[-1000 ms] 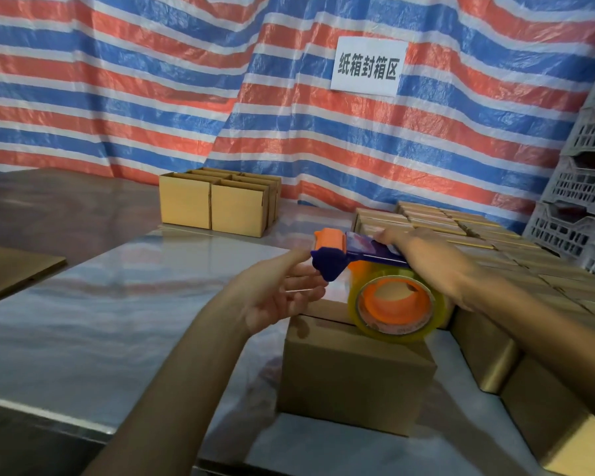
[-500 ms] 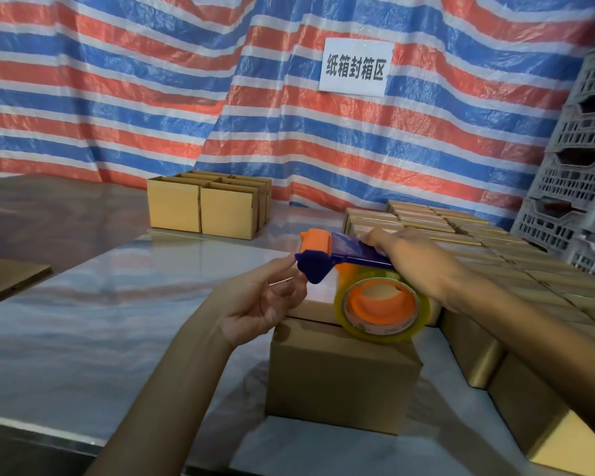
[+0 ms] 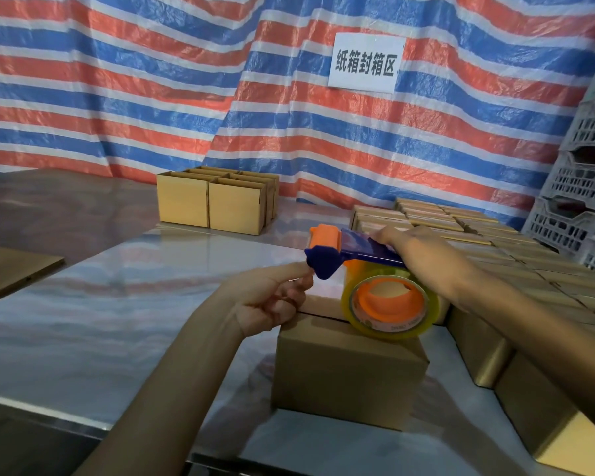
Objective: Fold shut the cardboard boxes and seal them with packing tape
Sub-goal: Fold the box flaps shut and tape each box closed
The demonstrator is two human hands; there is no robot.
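A closed brown cardboard box [image 3: 347,376] stands on the steel table in front of me. Above its top hovers a blue and orange tape dispenser [image 3: 344,252] with a yellowish tape roll [image 3: 392,309]. My right hand [image 3: 423,259] grips the dispenser from above. My left hand [image 3: 272,297] is at the dispenser's front end, thumb and forefinger pinched just below the blue nose; the clear tape end is too faint to make out. The box's top seam shows as a dark line under the roll.
Many sealed boxes [image 3: 495,266] are packed in rows on the right. A small group of open boxes [image 3: 217,201] stands at the back of the table [image 3: 100,304]. Grey plastic crates [image 3: 584,187] are stacked far right. A flat cardboard sheet [image 3: 11,269] lies at the left.
The view has shifted slightly. Both hands and the dispenser stay over the box, with my left fingers closing in under the dispenser's front.
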